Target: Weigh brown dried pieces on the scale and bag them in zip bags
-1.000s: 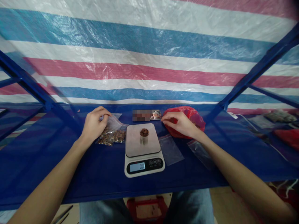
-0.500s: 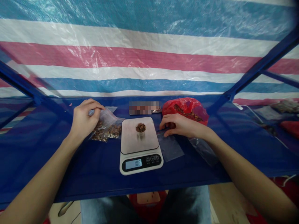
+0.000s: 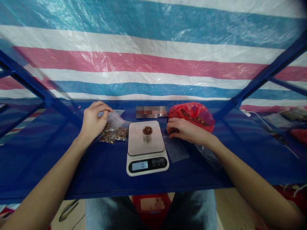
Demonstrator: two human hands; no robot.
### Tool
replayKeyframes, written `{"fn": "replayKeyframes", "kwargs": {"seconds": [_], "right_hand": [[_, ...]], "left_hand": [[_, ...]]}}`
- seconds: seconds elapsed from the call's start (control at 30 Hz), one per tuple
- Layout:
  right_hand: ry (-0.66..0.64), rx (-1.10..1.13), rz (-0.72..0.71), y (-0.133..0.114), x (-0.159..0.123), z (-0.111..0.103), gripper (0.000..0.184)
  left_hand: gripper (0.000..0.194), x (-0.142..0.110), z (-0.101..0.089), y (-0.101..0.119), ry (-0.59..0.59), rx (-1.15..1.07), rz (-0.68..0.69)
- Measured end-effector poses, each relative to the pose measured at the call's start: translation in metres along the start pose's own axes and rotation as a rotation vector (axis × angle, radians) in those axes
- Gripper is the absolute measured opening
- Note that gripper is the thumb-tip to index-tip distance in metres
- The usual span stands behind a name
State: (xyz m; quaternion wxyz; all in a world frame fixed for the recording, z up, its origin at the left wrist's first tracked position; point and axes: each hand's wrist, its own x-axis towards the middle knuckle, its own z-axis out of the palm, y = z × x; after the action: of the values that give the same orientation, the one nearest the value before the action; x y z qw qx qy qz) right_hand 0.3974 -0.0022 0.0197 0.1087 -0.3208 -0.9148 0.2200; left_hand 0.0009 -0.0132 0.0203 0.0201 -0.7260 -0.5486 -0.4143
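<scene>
A digital kitchen scale (image 3: 146, 148) stands in the middle of the blue shelf, its display reading about 10.7. On its plate sits a small clear cup (image 3: 147, 135) heaped with brown dried pieces (image 3: 147, 129). At the left, my left hand (image 3: 96, 116) is closed on the upper edge of a clear zip bag (image 3: 115, 130) holding more brown bits. My right hand (image 3: 181, 129) is curled just right of the plate, above a flat clear zip bag (image 3: 177, 150). Something dark brown shows under its fingers, too hidden to name.
Behind my right hand lies an open red plastic bag (image 3: 192, 113) of brown pieces. A printed packet (image 3: 163, 111) lies behind the scale. Blue frame posts (image 3: 254, 81) rise at both sides before a striped tarp (image 3: 144, 60). Below the shelf is a red container (image 3: 151, 204).
The display has dropped from about 10.8 to 10.7. My right-hand fingers have drawn closer together. My left hand stays on the zip bag; the whole view has shifted slightly.
</scene>
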Motion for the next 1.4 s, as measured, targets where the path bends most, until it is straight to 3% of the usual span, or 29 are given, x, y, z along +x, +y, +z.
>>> {"fn": "replayKeyframes", "kwargs": {"seconds": [0.33,0.47,0.57,0.67,0.77,0.87,1.0,1.27,1.4], "right_hand": [[0.065,0.045,0.052,0.001,-0.004,-0.018,0.012],[0.198,0.184,0.057,0.006,-0.01,-0.038,0.012],[0.319,0.181,0.059,-0.001,-0.005,-0.062,0.016],[0.379,0.063,0.013,-0.026,0.011,-0.088,0.015],[0.387,-0.056,-0.103,-0.06,0.037,-0.106,0.011],[0.405,-0.095,-0.213,-0.085,0.061,-0.112,0.01],[0.431,-0.097,-0.261,-0.094,0.078,-0.107,0.008],[0.411,-0.236,-0.186,-0.085,0.083,-0.094,0.024],[0.3,-0.243,-0.208,-0.083,0.089,-0.086,0.027]], "left_hand": [[0.028,0.001,0.001,0.009,-0.013,-0.032,-0.003],[0.027,0.004,-0.003,0.015,0.016,-0.087,0.033],[0.028,0.021,-0.013,0.034,-0.009,-0.171,0.062],[0.033,0.047,-0.024,0.065,-0.198,-0.273,0.119],[0.064,0.075,-0.027,0.097,-0.472,-0.373,0.171],[0.062,0.096,-0.02,0.116,-0.607,-0.411,0.213],[0.031,0.109,-0.007,0.119,-0.573,-0.393,0.297],[0.028,0.108,0.013,0.101,-0.459,-0.154,0.307],[0.025,0.107,0.019,0.104,-0.434,-0.114,0.334]]}}
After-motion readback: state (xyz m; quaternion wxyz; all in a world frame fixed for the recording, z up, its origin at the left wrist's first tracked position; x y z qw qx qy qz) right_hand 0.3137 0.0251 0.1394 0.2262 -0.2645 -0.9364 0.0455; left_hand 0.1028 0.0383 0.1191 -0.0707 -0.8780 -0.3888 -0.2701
